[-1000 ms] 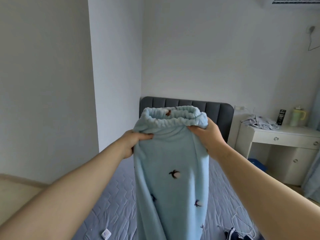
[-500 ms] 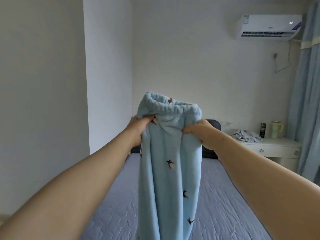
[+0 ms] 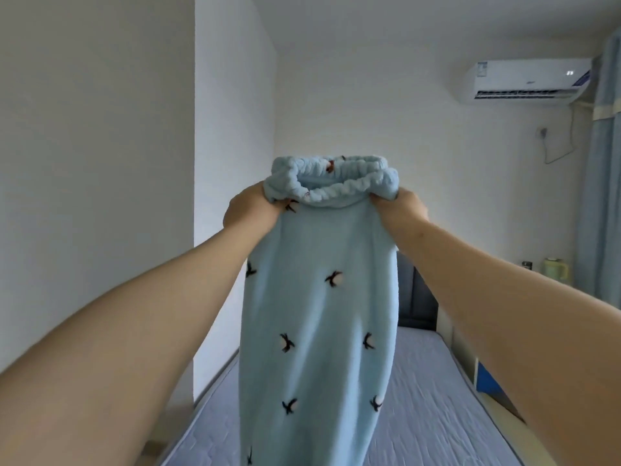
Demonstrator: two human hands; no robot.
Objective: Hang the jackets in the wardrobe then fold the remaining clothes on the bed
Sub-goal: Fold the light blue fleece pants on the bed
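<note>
- Fleece pyjama trousers (image 3: 319,314), one pale-blue pair, hang by the waistband in mid-air over the bed (image 3: 437,398).
- We have two hands up. The left hand (image 3: 250,210) pinches the waistband's left end and the right hand (image 3: 405,210) grips its right end. Both sets of fingers curl into the cloth, tips hidden.
- We count at least seven small dark bird motifs down the front.
- One air conditioner (image 3: 524,80) is on the far wall. Its stickers are too small for us to read.
- One pale-green jug (image 3: 554,269) sits beside one blue curtain (image 3: 601,196).
</note>
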